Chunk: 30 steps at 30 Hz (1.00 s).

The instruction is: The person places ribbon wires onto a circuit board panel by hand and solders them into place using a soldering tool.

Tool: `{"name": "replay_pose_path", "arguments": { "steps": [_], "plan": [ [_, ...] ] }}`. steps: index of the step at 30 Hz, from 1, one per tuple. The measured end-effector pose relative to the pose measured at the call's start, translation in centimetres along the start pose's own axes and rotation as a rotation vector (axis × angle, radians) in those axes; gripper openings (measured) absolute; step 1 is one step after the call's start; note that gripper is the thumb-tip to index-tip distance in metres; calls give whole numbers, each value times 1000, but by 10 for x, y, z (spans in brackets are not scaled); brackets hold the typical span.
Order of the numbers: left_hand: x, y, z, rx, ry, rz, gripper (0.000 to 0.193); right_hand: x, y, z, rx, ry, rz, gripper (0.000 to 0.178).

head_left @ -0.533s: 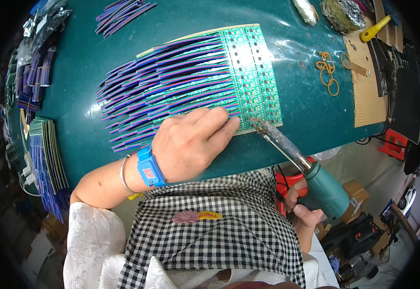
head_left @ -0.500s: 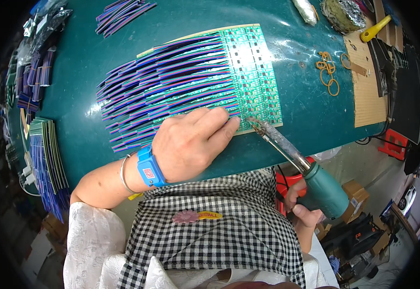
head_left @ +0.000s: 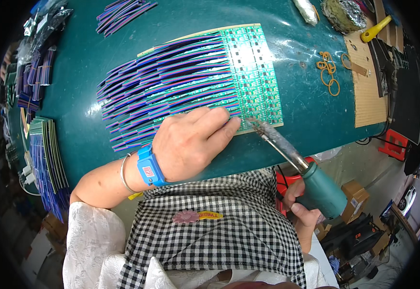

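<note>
A panel of green circuit boards (head_left: 263,72) lies on the green table, with rows of multicoloured ribbon wires (head_left: 171,72) running left from it. My left hand (head_left: 190,137), with a blue wrist strap (head_left: 150,166), is closed in a pinch at the panel's near edge. Its fingertips press on a ribbon wire (head_left: 234,117) at the boards. My right hand (head_left: 305,207) grips the green handle of a soldering iron (head_left: 323,190). The iron's tip meets or hovers just over the boards, right of my left fingertips; contact is hard to tell.
Rubber bands (head_left: 329,74) lie right of the panel, near a cardboard sheet (head_left: 366,96). Loose ribbon wires (head_left: 123,17) rest at the far left. Wired boards (head_left: 48,159) are stacked at the left edge. A foil-wrapped lump (head_left: 343,15) and a yellow-handled tool (head_left: 376,29) sit far right.
The soldering iron has shifted very slightly, its handle a little to the left. My left hand stays at nearly the same spot on the ribbon wire.
</note>
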<state>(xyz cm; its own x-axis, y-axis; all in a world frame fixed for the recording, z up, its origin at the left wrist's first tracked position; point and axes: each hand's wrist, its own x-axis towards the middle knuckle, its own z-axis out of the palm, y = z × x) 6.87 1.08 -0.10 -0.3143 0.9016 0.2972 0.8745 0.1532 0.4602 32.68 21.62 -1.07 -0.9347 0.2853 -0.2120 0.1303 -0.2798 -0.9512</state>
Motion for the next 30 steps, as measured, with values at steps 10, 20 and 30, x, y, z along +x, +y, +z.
{"name": "replay_pose_path", "arguments": {
  "steps": [10,20,30],
  "plan": [
    [0,0,0,13,1,5,37,-3,-10,8,200,136,75,61],
    [-2,-1,2,-1,1,25,38,-2,-6,4,190,92,95,57],
    [-1,-1,1,5,5,28,38,-1,-14,12,205,173,98,53]
  ]
}}
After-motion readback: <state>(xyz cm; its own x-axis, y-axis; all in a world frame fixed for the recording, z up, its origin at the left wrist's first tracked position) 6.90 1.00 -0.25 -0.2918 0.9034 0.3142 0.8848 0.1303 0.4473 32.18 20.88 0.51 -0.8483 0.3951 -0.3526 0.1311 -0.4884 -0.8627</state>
